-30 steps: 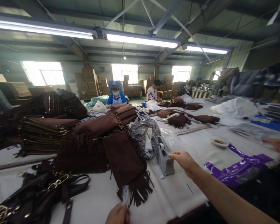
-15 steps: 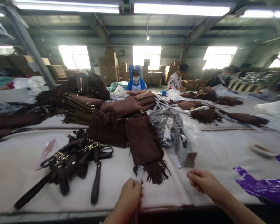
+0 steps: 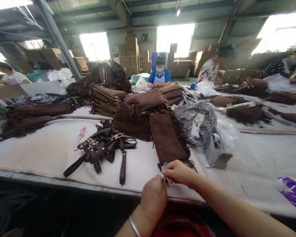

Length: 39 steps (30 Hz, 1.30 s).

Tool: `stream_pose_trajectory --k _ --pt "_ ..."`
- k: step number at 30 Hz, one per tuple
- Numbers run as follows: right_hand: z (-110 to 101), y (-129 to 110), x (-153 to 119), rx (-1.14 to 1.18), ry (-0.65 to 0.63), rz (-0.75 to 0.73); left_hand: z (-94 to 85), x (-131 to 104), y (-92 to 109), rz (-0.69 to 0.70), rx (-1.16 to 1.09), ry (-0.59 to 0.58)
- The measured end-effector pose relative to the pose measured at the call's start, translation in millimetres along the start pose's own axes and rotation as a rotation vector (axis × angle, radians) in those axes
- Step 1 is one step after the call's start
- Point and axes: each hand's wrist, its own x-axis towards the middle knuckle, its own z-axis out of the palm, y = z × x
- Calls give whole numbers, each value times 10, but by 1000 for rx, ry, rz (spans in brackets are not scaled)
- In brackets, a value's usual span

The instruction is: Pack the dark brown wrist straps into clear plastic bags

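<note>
Near the table's front edge, my left hand (image 3: 154, 192) is closed around what looks like a dark wrist strap, mostly hidden in the fist. Clear plastic wrap (image 3: 164, 166) sticks up from the top of it. My right hand (image 3: 179, 171) pinches that plastic, its fingertips touching the left hand's grip. Just beyond lies a brown fringed pouch (image 3: 169, 138), its near fringe partly covered by my right hand. To the left is a tangled heap of dark wrist straps (image 3: 101, 144) with gold clasps, and one strap (image 3: 122, 166) points toward me.
A pink comb (image 3: 80, 136) lies left of the straps. Behind are stacked brown pouches (image 3: 105, 98). At right stand a grey tape dispenser (image 3: 215, 153), speckled cloth (image 3: 199, 120) and purple plastic (image 3: 293, 194). Several co-workers sit around the table, one in blue (image 3: 160, 77) opposite.
My right hand has moved left from the bare cloth to the plastic at my left hand. The left hand keeps its hold. The head view has shifted and tilted downward.
</note>
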Motion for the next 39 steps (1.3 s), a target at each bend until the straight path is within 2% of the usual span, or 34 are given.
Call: stream_pose_trajectory --k 6,12,17,21,26,31,36,39 --pt "-32 -32 102 -236 7 88 84 -68 -22 36 171 3" --pt "-74 74 230 -287 -23 83 77 -90 -24 40 200 32" --pt "-82 15 260 -293 -74 72 117 -101 -47 -20 116 72" --pt "-100 -34 251 -295 -107 62 121 -100 -65 -18 78 84" --pt "-118 -13 273 -294 -110 53 35 -51 -42 17 -16 49" --pt "-116 9 306 -292 -103 54 -38 -17 -3 -32 -39 19" --pt "-135 -5 191 -270 -72 59 -91 4 -7 -67 -168 6" --pt "-118 38 68 -181 -61 55 -119 35 -13 -112 -263 5"
